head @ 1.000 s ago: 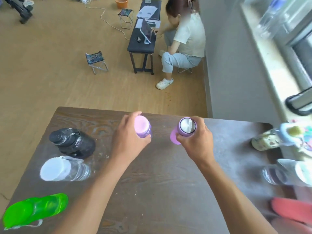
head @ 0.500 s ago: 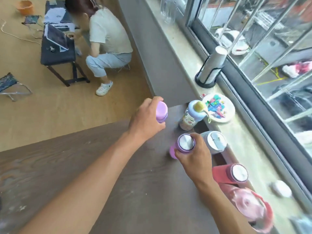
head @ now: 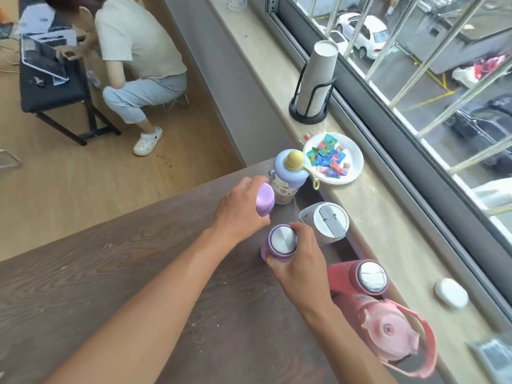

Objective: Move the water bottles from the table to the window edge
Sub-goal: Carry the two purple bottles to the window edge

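Dark wood-grain desk (head: pixel 116 273) beside beige stone window ledge (head: pixel 393 245): left hand (head: pixel 239 210) clamped on lilac plastic bottle (head: pixel 265 199), right hand (head: pixel 300 261) clamped on purple steel-capped bottle (head: pixel 279 242), both over desk's far corner.

Bright daylight from the window (head: pixel 415 79); edges warped, slightly blurred.

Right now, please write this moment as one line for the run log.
left hand: holds lilac-capped bottle | right hand: holds purple steel-lidded bottle | both above dark wooden table | stone window ledge: not reached
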